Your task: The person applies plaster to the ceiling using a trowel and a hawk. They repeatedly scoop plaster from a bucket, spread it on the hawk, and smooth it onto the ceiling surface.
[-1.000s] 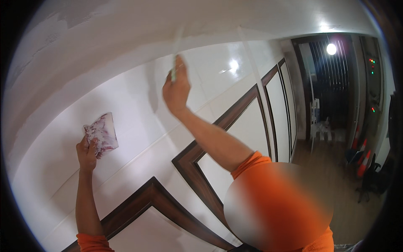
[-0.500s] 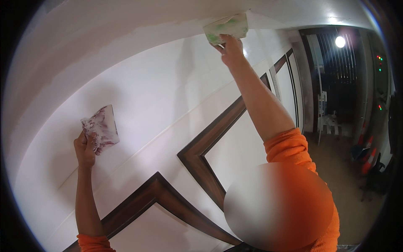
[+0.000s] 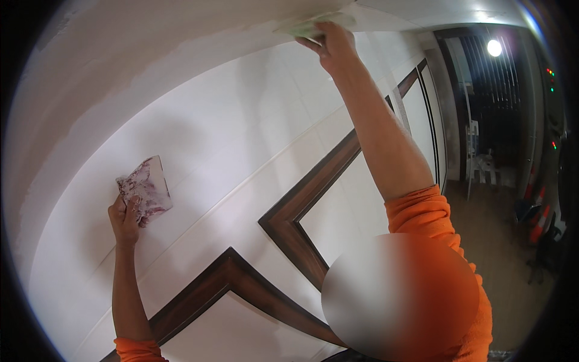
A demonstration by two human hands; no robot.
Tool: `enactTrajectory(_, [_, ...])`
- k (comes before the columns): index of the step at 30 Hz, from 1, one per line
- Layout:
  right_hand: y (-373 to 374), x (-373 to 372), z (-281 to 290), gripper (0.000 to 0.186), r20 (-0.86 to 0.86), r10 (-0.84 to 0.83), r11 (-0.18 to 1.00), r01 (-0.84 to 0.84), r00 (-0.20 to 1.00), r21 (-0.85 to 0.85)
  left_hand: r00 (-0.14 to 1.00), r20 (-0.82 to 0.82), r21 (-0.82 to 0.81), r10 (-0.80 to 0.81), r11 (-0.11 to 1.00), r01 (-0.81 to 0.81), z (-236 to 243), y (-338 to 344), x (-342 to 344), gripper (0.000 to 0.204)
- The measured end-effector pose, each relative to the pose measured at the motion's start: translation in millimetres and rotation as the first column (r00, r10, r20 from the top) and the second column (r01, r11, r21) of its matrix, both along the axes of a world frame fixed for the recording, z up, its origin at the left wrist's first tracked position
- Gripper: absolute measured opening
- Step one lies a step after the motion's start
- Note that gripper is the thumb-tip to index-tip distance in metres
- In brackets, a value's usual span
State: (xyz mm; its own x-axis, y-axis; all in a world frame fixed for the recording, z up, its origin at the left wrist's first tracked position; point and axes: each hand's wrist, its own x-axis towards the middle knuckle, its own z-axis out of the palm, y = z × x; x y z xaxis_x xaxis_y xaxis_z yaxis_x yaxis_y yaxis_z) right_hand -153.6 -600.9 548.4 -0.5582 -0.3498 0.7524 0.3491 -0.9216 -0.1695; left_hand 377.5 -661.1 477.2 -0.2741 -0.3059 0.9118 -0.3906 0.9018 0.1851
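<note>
- The person's left hand (image 3: 125, 224) has its grip closed around a flat plate (image 3: 154, 186), pale with reddish-purple smears, held in front of the white wall (image 3: 199, 136).
- The right hand (image 3: 335, 49) grips a thin, greenish-white blade (image 3: 315, 25) up at the ceiling (image 3: 199, 27), near where it meets the wall; blur hides whether its edge touches.
- The work looks partway along: a ragged tone line runs along the ceiling's curved edge, apparently where a coat stops.
- A rough-edged grey patch (image 3: 55, 31) at the upper left seems unfinished, though its coating cannot be judged surely.
- Whitish material clings to the plate, so some is probably left to spread.
- The brown trim (image 3: 229, 266) below shows no evident coat.
</note>
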Motion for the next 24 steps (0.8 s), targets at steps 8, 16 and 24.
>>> enactTrajectory(8, [-17.3, 106.3, -77.5, 0.034, 0.087, -0.103, 0.993, 0.097, 0.991, 0.067, 0.999, -0.018, 0.019, 0.051, 0.999, -0.05, -0.9, 3.2, 13.5, 0.012])
enactTrajectory(16, [-78.7, 5.0, 0.9, 0.025, 0.337, -0.356, 0.93, 0.295, 0.871, 0.22, 1.0, -0.004, 0.016, 0.019, 1.0, -0.019, 4.1, 5.3, -1.6, 0.014])
enactTrajectory(24, [-32.6, 170.4, -62.0, 0.028, -0.165, -0.313, 0.904, 0.347, 0.935, 0.251, 0.997, -0.042, 0.049, 0.068, 0.997, -0.066, -2.7, 0.6, 10.5, 0.017])
